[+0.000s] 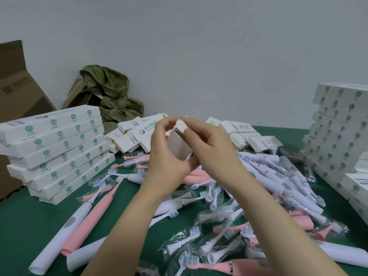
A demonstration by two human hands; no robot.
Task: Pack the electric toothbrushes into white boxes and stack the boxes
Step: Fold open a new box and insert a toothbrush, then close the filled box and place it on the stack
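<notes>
Both hands hold one white box (pixel 180 145) end-on above the middle of the green table (pixel 23 220). My left hand (pixel 166 156) grips the box body from the left and below. My right hand (pixel 207 144) pinches the box's end flap (pixel 181 125) at the top. Whether anything is inside the box is hidden. Pink and white electric toothbrushes (pixel 95 212) and bagged brush heads (pixel 217 242) lie in a loose pile under and around my arms. A stack of closed white boxes (pixel 57 154) stands at the left, and a taller stack (pixel 338 136) rises at the right.
Unfilled white boxes (pixel 135 134) lie heaped behind my hands. A green cloth bundle (pixel 111 92) and brown cartons (pixel 18 82) sit against the wall at the back left. More boxes (pixel 358 188) lie at the right edge.
</notes>
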